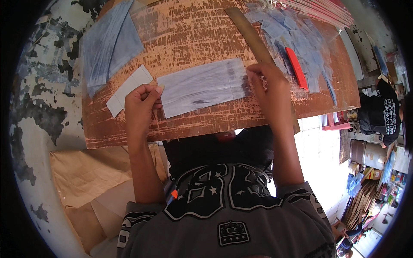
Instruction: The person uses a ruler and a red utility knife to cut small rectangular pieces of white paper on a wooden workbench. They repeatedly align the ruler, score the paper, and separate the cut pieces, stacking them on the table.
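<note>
- Step, as I judge it: lining up the sheet [201, 87] at the table's [129, 133] centre.
- Left hand [140, 109] pinches its 9 o'clock edge — right hand [266, 88] pinches the 3 o'clock edge.
- Next move calls for steady, even tension; cutter [297, 68] lies at 2 o'clock.

Bright, even daylight, strongest and nearly blown out on the pale floor [318, 146] right of the table [193, 38]. Soft, short shadows under the hands. Glare on clear plastic at the table's far right. Heavy fisheye bending, black vignette around the rim, slight softness there.
</note>
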Demonstrator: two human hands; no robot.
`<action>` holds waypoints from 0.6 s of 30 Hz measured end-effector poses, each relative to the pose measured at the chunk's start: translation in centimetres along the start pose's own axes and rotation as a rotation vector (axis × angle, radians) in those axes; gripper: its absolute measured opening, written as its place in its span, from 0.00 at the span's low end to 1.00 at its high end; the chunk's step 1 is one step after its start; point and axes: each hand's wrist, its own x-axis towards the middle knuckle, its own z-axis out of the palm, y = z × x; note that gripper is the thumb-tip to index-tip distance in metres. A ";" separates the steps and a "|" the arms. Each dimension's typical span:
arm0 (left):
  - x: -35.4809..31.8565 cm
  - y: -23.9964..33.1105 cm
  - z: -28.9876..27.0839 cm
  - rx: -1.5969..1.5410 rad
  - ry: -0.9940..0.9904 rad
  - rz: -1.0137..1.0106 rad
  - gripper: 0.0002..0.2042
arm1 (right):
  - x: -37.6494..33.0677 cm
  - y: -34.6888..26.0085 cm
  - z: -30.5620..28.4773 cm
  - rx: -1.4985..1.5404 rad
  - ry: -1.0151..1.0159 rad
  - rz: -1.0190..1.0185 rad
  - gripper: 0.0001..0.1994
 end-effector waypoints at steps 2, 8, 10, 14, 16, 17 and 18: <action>0.1 -0.2 -0.1 -0.008 0.005 0.006 0.11 | -0.4 -1.7 -0.7 0.038 -0.051 -0.058 0.08; 0.1 -0.1 0.1 0.011 0.027 0.011 0.11 | -1.6 -2.0 0.5 0.054 -0.154 -0.149 0.07; -0.1 0.3 0.3 0.012 0.024 -0.004 0.11 | -1.7 -2.1 0.7 0.020 -0.171 -0.141 0.07; 0.0 0.1 0.2 0.014 0.021 -0.005 0.11 | -1.7 -2.4 1.0 -0.048 -0.176 -0.136 0.06; -0.2 0.1 0.0 0.018 0.010 0.003 0.11 | -1.7 -2.6 1.3 -0.077 -0.175 -0.140 0.06; -0.3 0.0 -0.2 0.021 0.008 0.007 0.10 | -1.7 -2.6 1.3 -0.088 -0.173 -0.144 0.06; -0.3 -0.1 -0.1 0.012 -0.002 0.023 0.10 | -1.7 -2.6 1.4 -0.097 -0.172 -0.149 0.06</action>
